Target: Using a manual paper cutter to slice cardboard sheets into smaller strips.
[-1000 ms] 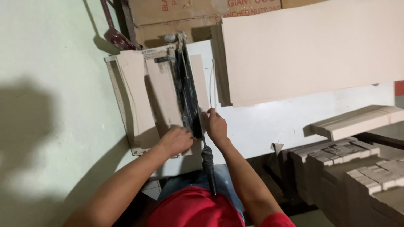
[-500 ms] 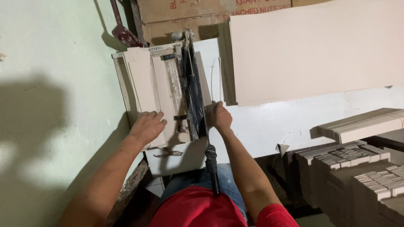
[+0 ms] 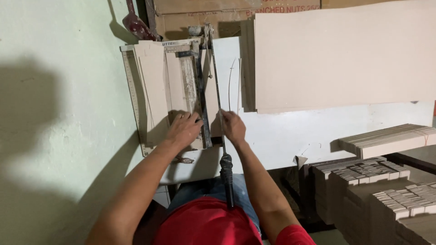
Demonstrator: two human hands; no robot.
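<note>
A lever paper cutter [image 3: 172, 90] is set on a table [image 3: 281, 136], its blade arm [image 3: 218, 104] running from twelve to six o'clock along its three o'clock edge. Cardboard strips [image 3: 152, 86] are laid on its bed. The left hand [image 3: 184, 129] is placed on the strips at the six o'clock end; the right hand [image 3: 233, 127] is placed just beside the arm, at three o'clock from it. A large board [image 3: 340, 54] is laid at three o'clock, and stacked strips [image 3: 390, 140] at four o'clock.

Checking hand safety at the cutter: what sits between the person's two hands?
In the head view, the cutter's dark clamp bar and its long blade arm run between the left hand and right hand, over pale card strips.
</note>
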